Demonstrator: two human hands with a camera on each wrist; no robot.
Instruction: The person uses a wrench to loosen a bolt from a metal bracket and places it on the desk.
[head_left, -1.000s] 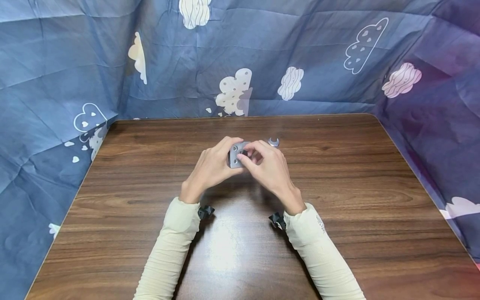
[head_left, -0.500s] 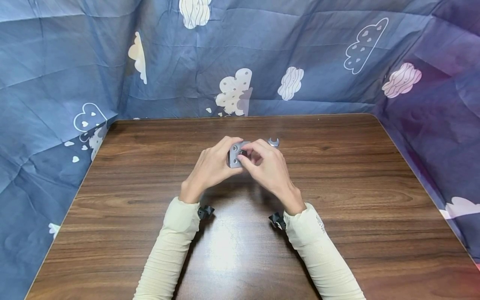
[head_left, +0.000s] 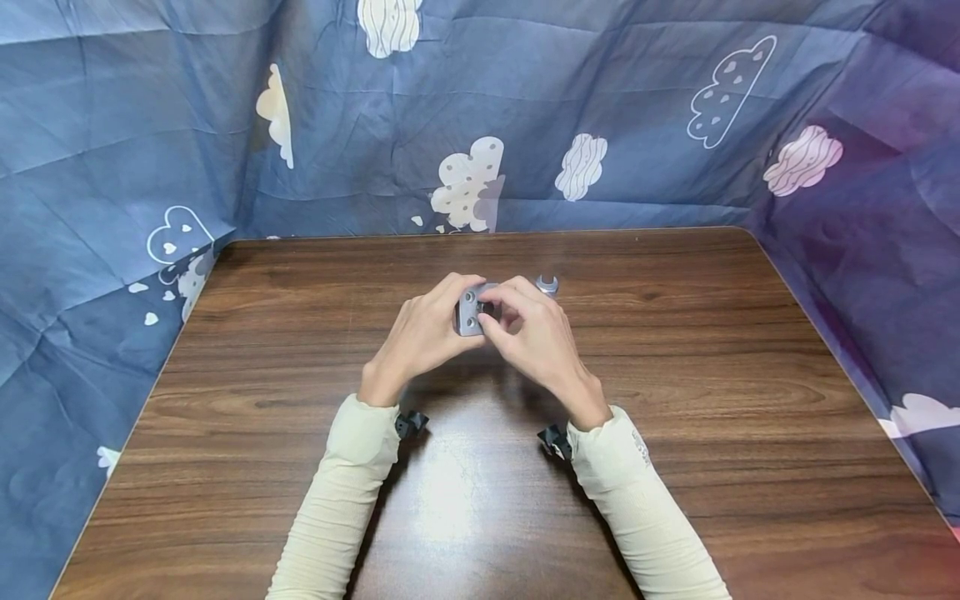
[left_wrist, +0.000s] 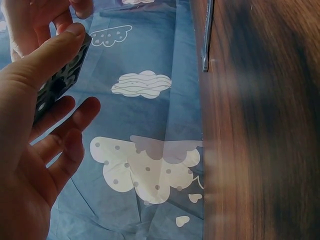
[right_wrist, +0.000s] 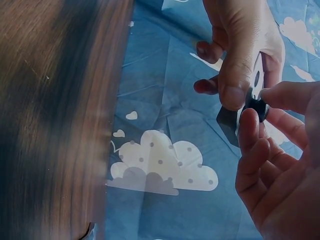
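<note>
In the head view my left hand (head_left: 423, 329) grips a grey metal plate (head_left: 469, 310) with round holes, thumb and fingers at opposite edges. The left wrist view shows its dark, recessed back (left_wrist: 62, 80) under the thumb. At the plate's face my right hand (head_left: 536, 333) has thumb and index finger around a small black round knob (right_wrist: 257, 107), clearest in the right wrist view. Both hands hold these parts up off the table. Part of the plate is hidden behind the right fingers.
An open-ended wrench (head_left: 547, 286) lies on the wooden table (head_left: 675, 400) just beyond my right hand. Blue cloth (head_left: 322, 167) with cloud prints hangs behind the table and along its sides. Each wrist wears a black camera mount (head_left: 555, 442).
My right thumb and index finger have shifted slightly around the knob, the index finger toward the left and the thumb a little down. The left hand and plate stay in place.
</note>
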